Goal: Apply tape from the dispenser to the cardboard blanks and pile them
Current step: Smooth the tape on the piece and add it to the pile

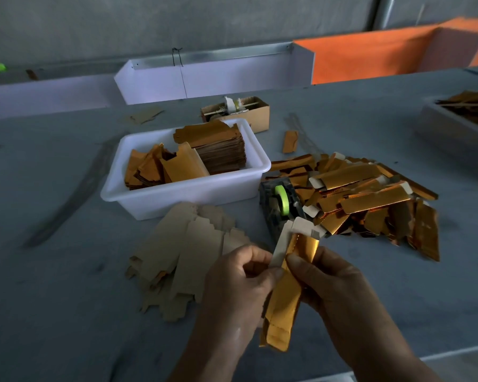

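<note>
While both hands, left hand and right hand, pinch one gold blank near the table's front edge, the dispenser sits just behind.

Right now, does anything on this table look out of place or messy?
One gold blank lies alone on the table, apart from the taped pile. In the white bin, the left-hand blanks are tumbled rather than stacked.

Gold foil blank, green tape roll, white tub, plain tan blanks, orange bin.
</note>
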`<state>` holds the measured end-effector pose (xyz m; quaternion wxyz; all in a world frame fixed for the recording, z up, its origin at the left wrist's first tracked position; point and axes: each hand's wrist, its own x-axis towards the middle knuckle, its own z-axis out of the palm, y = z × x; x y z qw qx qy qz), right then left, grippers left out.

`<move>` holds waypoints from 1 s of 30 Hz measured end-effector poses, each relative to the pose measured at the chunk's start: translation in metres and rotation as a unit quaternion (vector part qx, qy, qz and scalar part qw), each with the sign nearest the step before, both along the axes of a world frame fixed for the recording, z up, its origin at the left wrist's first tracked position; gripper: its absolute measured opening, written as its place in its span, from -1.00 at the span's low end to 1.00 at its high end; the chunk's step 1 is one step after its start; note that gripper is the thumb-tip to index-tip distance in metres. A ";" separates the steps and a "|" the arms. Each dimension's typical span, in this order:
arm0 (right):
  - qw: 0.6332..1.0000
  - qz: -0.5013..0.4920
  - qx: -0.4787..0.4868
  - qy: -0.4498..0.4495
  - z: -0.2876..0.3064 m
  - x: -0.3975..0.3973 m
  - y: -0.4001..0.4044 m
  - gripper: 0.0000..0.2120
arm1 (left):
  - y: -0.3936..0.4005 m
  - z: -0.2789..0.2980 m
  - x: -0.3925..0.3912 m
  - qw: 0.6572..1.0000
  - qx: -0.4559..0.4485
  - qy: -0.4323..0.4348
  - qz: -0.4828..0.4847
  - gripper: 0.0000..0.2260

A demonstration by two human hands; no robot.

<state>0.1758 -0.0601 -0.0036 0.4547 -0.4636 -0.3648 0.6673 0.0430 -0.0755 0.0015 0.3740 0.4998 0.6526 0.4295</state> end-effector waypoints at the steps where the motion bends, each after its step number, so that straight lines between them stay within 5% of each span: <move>1: 1.000 -0.005 -0.002 -0.003 -0.001 -0.001 0.000 -0.76 | -0.001 -0.001 0.001 1.000 0.010 0.012 0.008 -0.94; 5: 0.998 -0.038 -0.003 -0.042 -0.002 -0.005 0.000 -0.87 | -0.006 0.000 0.014 0.982 0.092 0.161 0.040 -0.92; 9: 0.998 -0.049 -0.002 -0.035 0.002 -0.007 -0.001 -0.87 | -0.012 -0.002 0.034 0.883 0.184 0.432 0.003 -0.62; 13: 0.998 -0.049 -0.009 -0.031 0.002 -0.007 -0.002 -0.82 | -0.014 -0.013 0.042 0.859 0.136 0.493 -0.020 -0.65; 18: 0.995 -0.039 -0.010 -0.094 -0.004 -0.010 -0.005 -0.80 | -0.019 -0.023 0.046 0.886 0.086 0.451 -0.065 -0.78; 22: 0.991 -0.060 -0.019 -0.120 -0.008 -0.006 -0.004 -0.86 | -0.026 -0.024 0.044 0.893 0.122 0.430 -0.056 -0.56; 26: 0.998 -0.024 -0.058 -0.013 -0.010 0.000 -0.005 -0.80 | -0.021 -0.013 0.027 0.984 0.011 0.175 0.010 -0.82; 30: 0.997 -0.007 -0.070 0.023 -0.014 0.001 -0.008 -0.69 | -0.013 -0.012 0.009 0.988 -0.133 -0.079 -0.010 -0.93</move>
